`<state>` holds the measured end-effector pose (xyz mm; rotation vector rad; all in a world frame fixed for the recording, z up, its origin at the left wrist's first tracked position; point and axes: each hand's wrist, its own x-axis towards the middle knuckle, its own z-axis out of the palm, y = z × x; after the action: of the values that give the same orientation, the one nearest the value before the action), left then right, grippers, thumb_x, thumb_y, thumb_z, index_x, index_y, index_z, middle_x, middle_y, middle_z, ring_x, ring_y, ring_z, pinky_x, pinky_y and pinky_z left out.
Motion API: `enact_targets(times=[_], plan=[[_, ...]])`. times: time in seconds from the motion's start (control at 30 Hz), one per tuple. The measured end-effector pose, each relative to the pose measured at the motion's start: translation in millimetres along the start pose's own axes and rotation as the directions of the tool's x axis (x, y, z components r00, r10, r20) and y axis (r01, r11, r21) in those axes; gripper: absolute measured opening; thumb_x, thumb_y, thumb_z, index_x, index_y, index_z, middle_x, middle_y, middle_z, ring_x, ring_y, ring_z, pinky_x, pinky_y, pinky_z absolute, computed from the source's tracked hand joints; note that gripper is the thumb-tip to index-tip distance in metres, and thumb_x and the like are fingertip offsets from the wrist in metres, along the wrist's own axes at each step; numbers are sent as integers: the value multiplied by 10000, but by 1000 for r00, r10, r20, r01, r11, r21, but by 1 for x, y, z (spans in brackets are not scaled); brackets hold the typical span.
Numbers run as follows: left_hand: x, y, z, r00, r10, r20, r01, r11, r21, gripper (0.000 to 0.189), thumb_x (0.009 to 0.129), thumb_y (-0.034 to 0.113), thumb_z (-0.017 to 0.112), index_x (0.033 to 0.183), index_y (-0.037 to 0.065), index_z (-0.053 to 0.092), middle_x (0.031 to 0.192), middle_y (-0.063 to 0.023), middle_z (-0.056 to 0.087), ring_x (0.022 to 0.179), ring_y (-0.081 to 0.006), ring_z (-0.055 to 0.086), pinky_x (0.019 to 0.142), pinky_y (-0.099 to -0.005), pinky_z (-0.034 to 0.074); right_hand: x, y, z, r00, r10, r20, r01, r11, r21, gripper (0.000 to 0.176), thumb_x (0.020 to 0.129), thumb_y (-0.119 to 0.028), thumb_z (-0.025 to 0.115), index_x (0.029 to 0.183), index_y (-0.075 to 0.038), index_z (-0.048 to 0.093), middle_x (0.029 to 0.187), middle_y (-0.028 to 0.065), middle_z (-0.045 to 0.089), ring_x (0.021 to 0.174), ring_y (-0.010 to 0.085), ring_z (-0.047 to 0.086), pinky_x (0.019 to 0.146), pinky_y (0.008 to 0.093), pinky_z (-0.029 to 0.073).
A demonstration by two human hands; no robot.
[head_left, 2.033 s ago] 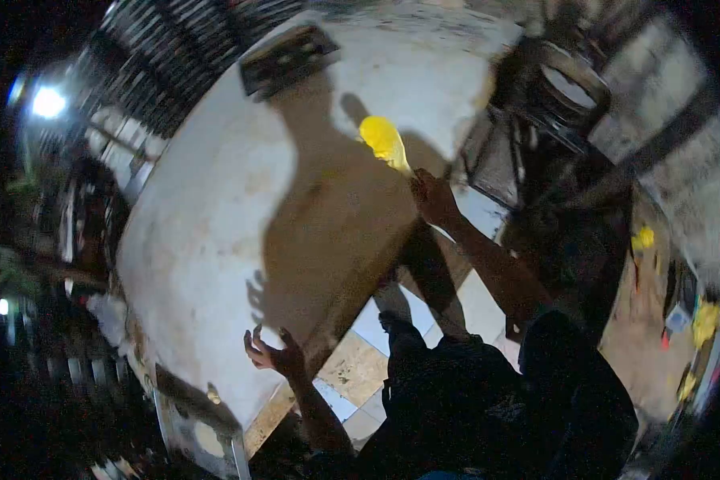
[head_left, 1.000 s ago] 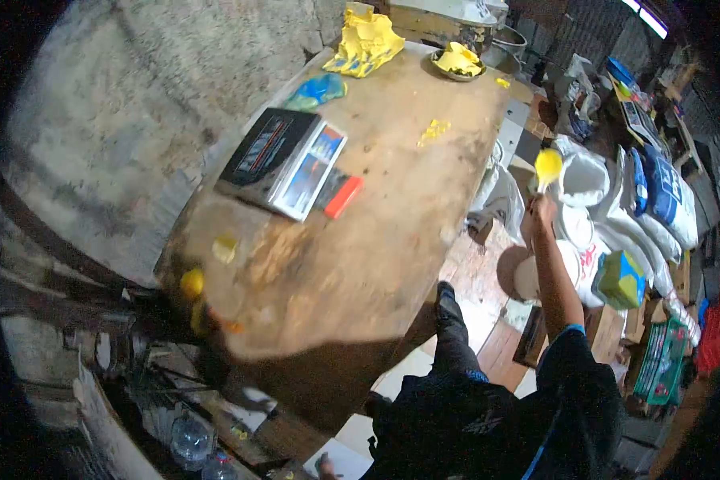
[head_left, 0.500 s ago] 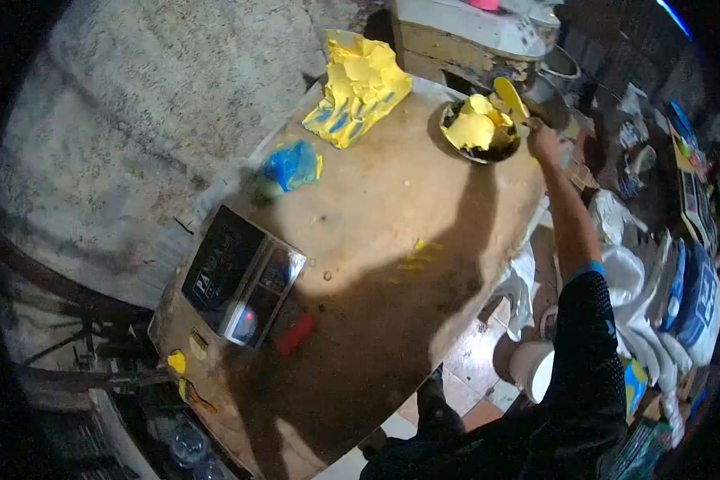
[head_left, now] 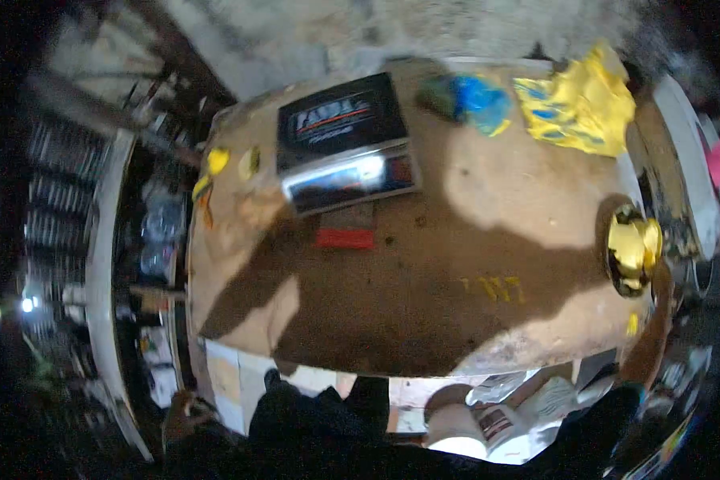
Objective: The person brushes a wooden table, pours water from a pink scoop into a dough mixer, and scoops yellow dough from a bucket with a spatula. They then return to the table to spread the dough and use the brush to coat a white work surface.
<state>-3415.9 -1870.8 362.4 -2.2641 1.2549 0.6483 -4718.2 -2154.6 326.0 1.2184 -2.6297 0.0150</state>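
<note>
The yellow paste [head_left: 634,246] sits heaped in a dark bowl [head_left: 611,240] at the right end of the worktop [head_left: 456,304], close to its edge. It looks soft, greasy and likely to smear, so it is probably better scooped than pinched, or moved by gripping the bowl's rim. The right hand [head_left: 658,282] is just beside the bowl, but blur hides its fingers and I cannot tell their state. The left hand [head_left: 182,412] hangs low in the dark below the worktop, and its fingers are equally unclear. A scale [head_left: 340,136] stands well apart.
</note>
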Motion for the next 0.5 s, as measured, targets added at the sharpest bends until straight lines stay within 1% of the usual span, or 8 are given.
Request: enact_targets(times=[0.1, 0.2, 0.27, 0.33, 0.37, 0.4, 0.47, 0.5], plan=[[15, -4, 25, 998, -61, 30, 61, 998, -8, 335, 761, 363, 504, 906, 61, 482, 818, -105, 496, 915, -244, 451, 859, -420, 312, -3, -4, 8, 991, 23, -132, -22, 1000, 5, 598, 749, -412, 494, 1246, -108, 361, 1081, 133, 529, 947, 304, 521, 795, 512, 357], [52, -9, 61, 994, -56, 92, 55, 998, 14, 329, 761, 362, 502, 900, 64, 481, 809, -101, 496, 915, -239, 450, 863, -418, 309, -43, -112, -37, 836, 64, -544, -303, 881, -362, 684, 731, -498, 510, 1208, -27, 376, 1161, 143, 461, 973, 324, 486, 731, 449, 408], [73, 6, 83, 995, -33, 94, 30, 999, 34, 325, 761, 361, 501, 896, 66, 481, 803, -98, 495, 914, -236, 449, 866, -417, 307, -110, -227, -44, 824, -144, -548, 227, 970, 85, 575, 733, -448, 512, 1122, -35, 420, 1124, 139, 470, 970, 321, 473, 757, 453, 385], [82, 32, 99, 937, -165, -308, 175, 985, 5, 426, 642, 358, 629, 945, 102, 476, 872, -116, 520, 869, -280, 497, 776, -422, 390, -209, -369, -57, 833, -375, -406, 545, 679, 492, 468, 734, -398, 514, 1036, -43, 464, 1087, 136, 479, 968, 318, 461, 782, 457, 361], [72, 66, 78, 901, -218, -374, 127, 959, -253, 461, 620, 346, 644, 971, 105, 466, 980, -134, 516, 946, -302, 481, 786, -444, 385, -251, -430, -61, 777, -509, -371, 622, 529, 578, 416, 735, -372, 514, 993, -47, 486, 1069, 134, 483, 967, 317, 455, 795, 458, 349], [57, 115, 37, 917, -272, -292, 201, 947, -249, 419, 635, 307, 635, 972, 127, 463, 1010, -122, 508, 954, -299, 479, 784, -462, 370, -289, -482, -59, 678, -623, -390, 702, 390, 596, 365, 736, -347, 515, 949, -51, 509, 1050, 132, 488, 965, 315, 449, 808, 460, 337], [93, 116, 60, 793, -114, -599, -38, 971, -235, 361, 647, 256, 631, 958, 178, 467, 915, -72, 512, 917, -275, 477, 760, -511, 318, -337, -565, -40, 513, -693, -506, 828, 243, 506, 271, 738, -297, 517, 863, -59, 553, 1013, 129, 496, 963, 313, 436, 833, 464, 313], [84, 138, 36, 817, -151, -556, 34, 976, -216, 364, 645, 260, 633, 957, 173, 468, 914, -71, 511, 919, -278, 476, 760, -512, 318, -346, -595, -30, 478, -695, -537, 855, 228, 465, 231, 739, -271, 518, 820, -63, 575, 994, 127, 501, 962, 311, 430, 846, 466, 302]])
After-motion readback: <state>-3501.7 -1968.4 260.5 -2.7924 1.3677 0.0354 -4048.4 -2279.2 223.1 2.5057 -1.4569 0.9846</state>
